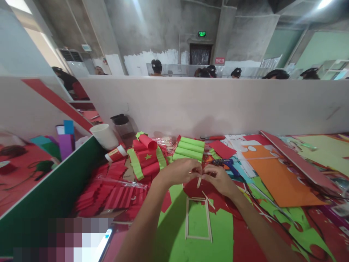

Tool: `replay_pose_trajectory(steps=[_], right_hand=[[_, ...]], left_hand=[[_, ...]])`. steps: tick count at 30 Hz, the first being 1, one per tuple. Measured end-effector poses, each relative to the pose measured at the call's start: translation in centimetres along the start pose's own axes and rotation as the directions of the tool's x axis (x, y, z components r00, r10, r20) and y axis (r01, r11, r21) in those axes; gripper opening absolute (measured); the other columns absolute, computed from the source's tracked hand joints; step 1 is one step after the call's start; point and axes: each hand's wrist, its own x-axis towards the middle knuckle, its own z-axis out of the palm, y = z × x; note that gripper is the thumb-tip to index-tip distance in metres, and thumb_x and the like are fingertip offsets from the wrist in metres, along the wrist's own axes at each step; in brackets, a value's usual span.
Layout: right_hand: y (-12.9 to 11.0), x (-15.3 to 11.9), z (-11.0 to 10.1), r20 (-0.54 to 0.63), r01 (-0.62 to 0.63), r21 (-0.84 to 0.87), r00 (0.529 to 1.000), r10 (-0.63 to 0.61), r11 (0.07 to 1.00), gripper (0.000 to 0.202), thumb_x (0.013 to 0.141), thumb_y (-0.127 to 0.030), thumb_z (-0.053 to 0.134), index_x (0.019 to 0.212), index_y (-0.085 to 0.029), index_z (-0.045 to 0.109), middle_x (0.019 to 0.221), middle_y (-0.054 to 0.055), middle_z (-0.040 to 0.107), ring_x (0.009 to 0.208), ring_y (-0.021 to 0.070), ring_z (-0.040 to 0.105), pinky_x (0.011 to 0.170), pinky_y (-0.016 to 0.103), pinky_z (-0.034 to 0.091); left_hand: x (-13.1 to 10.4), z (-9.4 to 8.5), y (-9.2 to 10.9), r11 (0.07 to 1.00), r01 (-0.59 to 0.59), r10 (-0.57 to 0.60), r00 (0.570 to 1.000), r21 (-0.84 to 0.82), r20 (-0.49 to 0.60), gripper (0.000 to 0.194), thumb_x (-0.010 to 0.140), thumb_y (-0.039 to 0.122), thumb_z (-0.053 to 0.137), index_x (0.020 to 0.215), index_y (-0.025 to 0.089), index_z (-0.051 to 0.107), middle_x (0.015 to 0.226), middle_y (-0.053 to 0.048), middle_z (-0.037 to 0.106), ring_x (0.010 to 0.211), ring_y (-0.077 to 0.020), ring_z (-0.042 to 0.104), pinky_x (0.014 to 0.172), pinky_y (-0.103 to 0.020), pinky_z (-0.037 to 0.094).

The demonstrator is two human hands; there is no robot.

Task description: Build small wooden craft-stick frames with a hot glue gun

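My left hand [183,171] and my right hand [218,177] meet above a dark red piece [193,190]. The fingers of both are pinched together around something small that I cannot make out. A short pale stick [199,182] shows just below the fingertips. Nearer to me, a rectangular frame of thin pale sticks [187,220] lies on a green sheet [220,240]. Loose sticks [208,200] rest by its top right corner. Behind my hands stands a piece of rolled green paper [189,147].
At the left are a red and green paper model [147,156], stacked red strips [120,194], a white cup [105,136] and a phone [105,243]. A blue glue gun [230,166] and an orange sheet [283,182] lie right. A white partition [218,105] stands behind.
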Motion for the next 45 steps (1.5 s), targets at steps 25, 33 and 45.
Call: replay_pose_trajectory(steps=[25, 33, 45], right_hand=[[0.1, -1.3, -4.6, -0.031, -0.092, -0.324, 0.996, 0.086, 0.942, 0.022, 0.090, -0.038, 0.057, 0.089, -0.022, 0.072, 0.093, 0.004, 0.074, 0.084, 0.0210, 0.066, 0.076, 0.031, 0.048], [-1.0, -1.4, -0.2, 0.003, 0.015, -0.314, 1.000, -0.015, 0.949, 0.051, 0.084, -0.042, 0.068, 0.131, -0.025, 0.059, 0.129, 0.009, 0.065, 0.116, 0.0263, 0.059, 0.098, 0.040, 0.044], [-1.5, -1.2, 0.9, 0.043, 0.074, -0.345, 0.997, -0.063, 0.936, 0.012, 0.091, -0.027, 0.061, 0.091, -0.022, 0.072, 0.093, 0.003, 0.073, 0.090, 0.0197, 0.064, 0.083, 0.031, 0.045]], left_hand=[[-1.1, -1.2, -2.2, 0.996, 0.085, -0.085, 0.996, 0.001, 0.026, 0.017, 0.092, 0.032, 0.050, 0.087, 0.020, 0.061, 0.088, -0.004, 0.066, 0.073, -0.0165, 0.057, 0.064, -0.029, 0.041], [-1.0, -1.2, -1.9, 0.998, 0.066, -0.065, 0.997, -0.024, 0.035, 0.019, 0.093, 0.034, 0.049, 0.090, 0.020, 0.061, 0.087, -0.004, 0.065, 0.073, -0.0164, 0.057, 0.065, -0.029, 0.043], [-0.6, -1.3, -0.4, 0.998, 0.045, -0.050, 0.991, 0.046, 0.124, 0.018, 0.091, 0.029, 0.049, 0.096, 0.020, 0.063, 0.091, -0.004, 0.068, 0.076, -0.0171, 0.059, 0.064, -0.027, 0.041]])
